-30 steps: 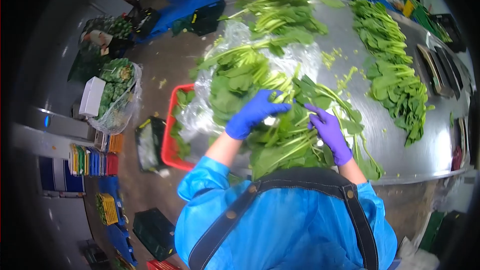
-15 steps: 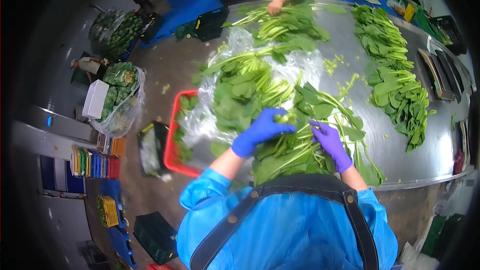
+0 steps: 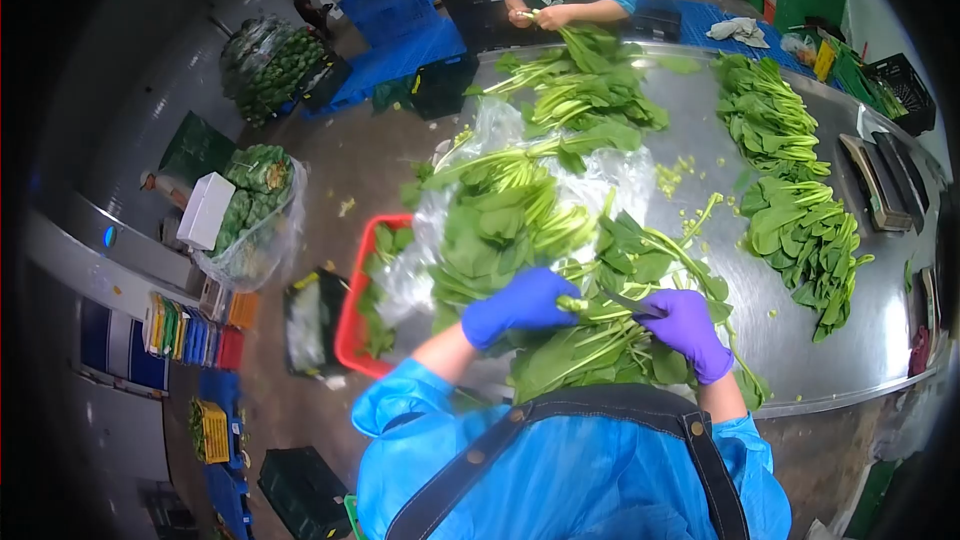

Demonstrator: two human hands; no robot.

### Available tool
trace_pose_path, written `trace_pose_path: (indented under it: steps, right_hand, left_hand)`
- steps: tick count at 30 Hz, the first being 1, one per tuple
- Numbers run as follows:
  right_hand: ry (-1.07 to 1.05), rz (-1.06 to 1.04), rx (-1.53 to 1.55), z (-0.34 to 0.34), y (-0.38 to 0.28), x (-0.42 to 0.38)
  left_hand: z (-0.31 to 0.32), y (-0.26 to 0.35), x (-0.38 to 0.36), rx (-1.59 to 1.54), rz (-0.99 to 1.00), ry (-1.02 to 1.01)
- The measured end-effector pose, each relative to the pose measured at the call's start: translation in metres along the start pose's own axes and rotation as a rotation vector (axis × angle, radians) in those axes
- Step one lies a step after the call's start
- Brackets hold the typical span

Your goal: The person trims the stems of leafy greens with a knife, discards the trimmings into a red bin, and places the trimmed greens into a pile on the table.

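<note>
My left hand, in a blue-purple glove, is closed around the cut end of a leafy green stalk. My right hand, gloved alike, grips a small dark-bladed knife. The blade points left, toward the stalk, close to my left fingers; whether it touches cannot be told. Loose leafy greens lie under both hands at the metal table's near edge. Ahead of my left hand is a larger heap of greens, partly on clear plastic sheeting.
Two bunched rows of greens line the right of the metal table. Trimmed bits lie mid-table. A red crate stands at left. Across the table, a co-worker's hands hold a stalk over more greens.
The view has tilted upward. My hands have come level, and the knife now shows beside the stalk in my left hand. The co-worker's hands have come together, lifting a stalk.
</note>
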State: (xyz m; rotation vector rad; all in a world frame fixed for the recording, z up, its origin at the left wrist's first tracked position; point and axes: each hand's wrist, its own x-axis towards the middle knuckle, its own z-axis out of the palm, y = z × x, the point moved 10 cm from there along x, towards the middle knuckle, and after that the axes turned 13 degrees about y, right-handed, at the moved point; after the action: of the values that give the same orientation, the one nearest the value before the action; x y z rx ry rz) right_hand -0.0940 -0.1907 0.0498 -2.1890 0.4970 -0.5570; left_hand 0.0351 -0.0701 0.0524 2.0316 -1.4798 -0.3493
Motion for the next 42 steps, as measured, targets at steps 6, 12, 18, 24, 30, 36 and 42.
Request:
trace_pose_path:
  steps: [6,12,18,24,30,36,42]
  right_hand:
    - [0.055,0.205,0.252,0.013,0.032,0.001]
    - [0.005,0.237,0.565,0.049,0.010,0.002]
    - [0.203,0.624,0.487,0.006,0.058,-0.004]
    - [0.184,0.540,0.527,0.007,0.070,-0.012]
    - [0.130,0.558,0.504,0.025,0.083,-0.018]
    - [0.148,0.584,0.485,0.021,0.095,-0.019]
    - [0.126,0.601,0.468,0.033,0.108,-0.019]
  left_hand:
    - [0.019,0.009,-0.008,-0.258,-0.044,0.024]
    - [0.030,0.025,0.012,-1.030,-0.455,0.121]
    - [-0.079,-0.054,0.024,-1.067,-0.333,0.432]
    - [-0.075,-0.069,0.040,-0.679,-0.498,0.296]
    - [0.077,-0.115,0.061,0.298,-0.056,0.303]
    - [0.119,-0.156,0.056,0.419,-0.139,0.211]
    - [0.027,-0.129,0.047,0.095,-0.271,0.359]
